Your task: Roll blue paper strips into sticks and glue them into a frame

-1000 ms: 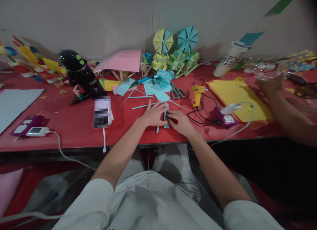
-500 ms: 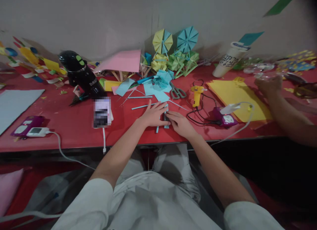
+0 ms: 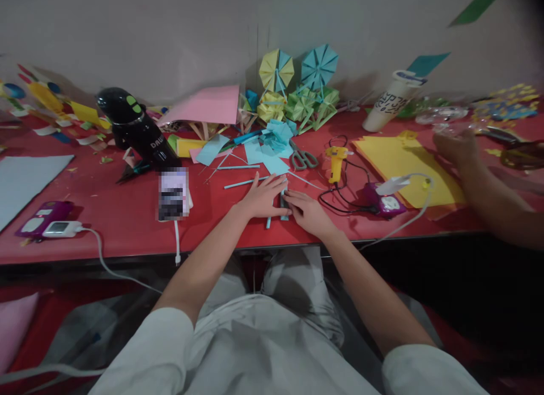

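My left hand (image 3: 264, 196) lies flat on the red table, fingers spread and fingertips over the upper part of a narrow light-blue paper strip (image 3: 284, 216). From the other side my right hand (image 3: 309, 212) is closed at the strip's right edge, thumb and fingertips bent together against it. Much of the strip is hidden under the fingers. A thin rolled blue paper stick (image 3: 268, 222) pokes out below my left palm, and another blue stick (image 3: 238, 183) lies left of its fingertips. Cut blue paper (image 3: 274, 164) and grey-handled scissors (image 3: 303, 158) lie just beyond.
A yellow glue gun (image 3: 335, 164) with its black cord lies right, near a purple power socket (image 3: 389, 204) and yellow sheets (image 3: 410, 162). Left stand a phone (image 3: 173, 194) and a black bottle (image 3: 138, 126). Folded paper models (image 3: 312, 103) line the wall. Another person's hand (image 3: 457, 151) is far right.
The view has shifted very slightly. Both my hands stay at the blue strip in almost the same pose; nothing has visibly been taken up or let go.
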Available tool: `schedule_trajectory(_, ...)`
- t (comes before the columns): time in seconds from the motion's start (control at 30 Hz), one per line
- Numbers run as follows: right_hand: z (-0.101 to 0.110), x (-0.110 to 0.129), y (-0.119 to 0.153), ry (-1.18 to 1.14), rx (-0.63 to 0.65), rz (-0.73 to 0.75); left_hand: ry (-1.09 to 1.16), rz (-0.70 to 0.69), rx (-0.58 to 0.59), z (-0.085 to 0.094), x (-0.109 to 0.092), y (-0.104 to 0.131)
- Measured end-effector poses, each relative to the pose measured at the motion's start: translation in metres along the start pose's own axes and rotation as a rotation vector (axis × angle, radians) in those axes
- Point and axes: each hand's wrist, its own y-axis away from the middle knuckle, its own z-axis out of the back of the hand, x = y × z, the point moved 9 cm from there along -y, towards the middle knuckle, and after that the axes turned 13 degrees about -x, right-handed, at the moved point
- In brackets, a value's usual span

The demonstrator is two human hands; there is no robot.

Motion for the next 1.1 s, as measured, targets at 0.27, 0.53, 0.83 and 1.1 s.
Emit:
schedule_trajectory(0.27, 0.0003, 0.0010, -0.0004, 0.016, -0.029, 0.022, 0.073, 0.025, -0.029, 0.0074, 0.0056, 0.0080)
schedule_trajectory(0.53, 0.0019, 0.0000, -0.0005, 0.030, -0.070, 0.030, 0.079, 0.016, -0.010, 0.0039, 0.0051, 0.0057)
schedule_trajectory(0.83, 0.0024, -0.0013, -0.0011, 0.036, -0.085, 0.040, 0.057, 0.014, 0.000, 0.0021, 0.0046, 0.0054)
schedule_trajectory(1.1, 0.0028, 0.0023, -0.0027, 0.030, -0.085, 0.067, 0.063, 0.008, 0.005, 0.0016, 0.0042, 0.0042)
